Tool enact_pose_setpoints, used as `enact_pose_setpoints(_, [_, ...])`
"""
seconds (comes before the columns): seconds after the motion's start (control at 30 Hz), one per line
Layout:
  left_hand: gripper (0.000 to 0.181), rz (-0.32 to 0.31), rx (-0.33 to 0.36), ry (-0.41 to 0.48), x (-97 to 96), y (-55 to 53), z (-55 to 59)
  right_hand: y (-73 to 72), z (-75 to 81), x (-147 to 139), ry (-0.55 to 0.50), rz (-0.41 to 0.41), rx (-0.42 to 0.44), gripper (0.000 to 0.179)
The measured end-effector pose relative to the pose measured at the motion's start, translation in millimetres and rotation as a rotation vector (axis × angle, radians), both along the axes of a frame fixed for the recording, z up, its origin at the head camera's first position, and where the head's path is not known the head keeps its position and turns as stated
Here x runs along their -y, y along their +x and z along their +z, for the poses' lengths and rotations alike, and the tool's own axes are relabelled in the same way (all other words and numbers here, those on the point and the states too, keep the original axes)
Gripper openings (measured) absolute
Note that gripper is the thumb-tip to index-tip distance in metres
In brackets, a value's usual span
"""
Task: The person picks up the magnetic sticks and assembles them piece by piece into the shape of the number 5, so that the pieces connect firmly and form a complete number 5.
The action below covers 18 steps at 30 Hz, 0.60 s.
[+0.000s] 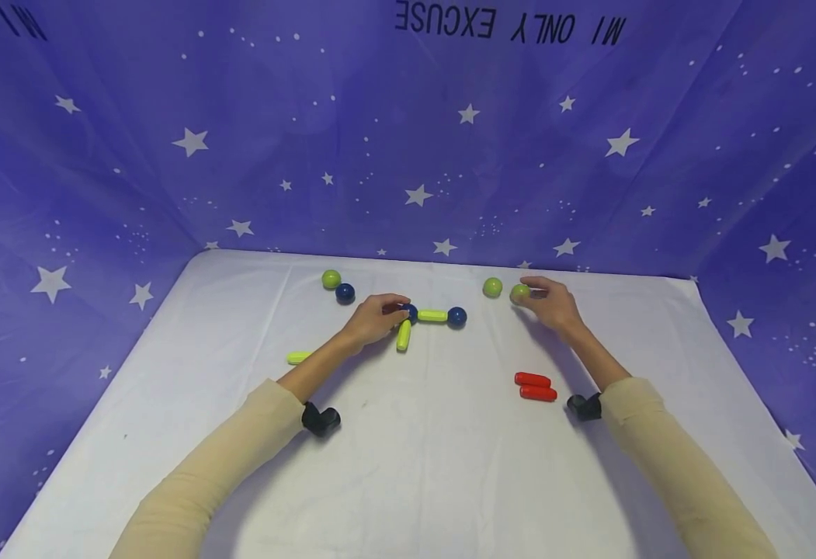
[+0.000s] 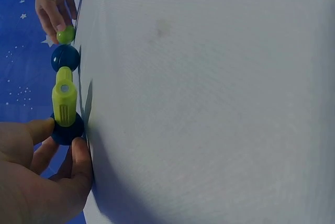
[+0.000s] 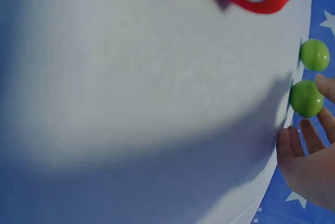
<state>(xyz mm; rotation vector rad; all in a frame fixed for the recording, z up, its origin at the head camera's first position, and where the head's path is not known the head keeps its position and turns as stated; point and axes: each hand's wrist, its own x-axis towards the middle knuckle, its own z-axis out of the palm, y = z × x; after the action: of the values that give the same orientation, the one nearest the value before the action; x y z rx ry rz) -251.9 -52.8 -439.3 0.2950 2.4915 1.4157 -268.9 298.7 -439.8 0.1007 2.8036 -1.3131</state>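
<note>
My left hand (image 1: 376, 318) pinches a dark blue ball (image 2: 68, 132) between thumb and fingers, partly covering it in the head view. From that ball one yellow-green stick (image 1: 432, 316) runs right to a second dark blue ball (image 1: 457, 317). Another yellow-green stick (image 1: 404, 335) points from the held ball toward the front of the table. At the back right, my right hand (image 1: 553, 304) has thumb and index finger around a green ball (image 3: 306, 99); its other fingers are spread loosely. Just left of it sits another green ball (image 1: 492, 287).
Two red sticks (image 1: 535, 387) lie side by side in front of the right hand. At the back left are a green ball (image 1: 331, 279) and a dark blue ball (image 1: 345, 293). A yellow-green stick (image 1: 299, 358) shows partly behind the left forearm. Starry blue cloth (image 1: 418, 195) borders the white table (image 1: 408, 466).
</note>
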Motion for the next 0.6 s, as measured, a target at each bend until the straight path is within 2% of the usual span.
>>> enact_pose_setpoints(0.13, [0.036, 0.001, 0.005, -0.005, 0.2, -0.5, 0.0, -1.1, -3.3, -2, 0.016, -0.004, -0.001, 0.052])
enact_pose_setpoints(0.3, [0.035, 0.006, 0.006, -0.005, -0.4, -1.6, 0.5, 3.1, -2.8, 0, 0.009, -0.029, -0.047, 0.049])
enact_pose_setpoints(0.4, [0.035, 0.007, 0.001, -0.007, -0.3, -2.5, -0.4, 10.2, 1.8, 6, -0.023, -0.021, -0.083, 0.046])
enact_pose_setpoints(0.6, [0.036, 0.000, 0.001, 0.000, -0.6, -3.2, -2.2, 30.7, 12.4, 34, -0.092, 0.061, -0.121, 0.041])
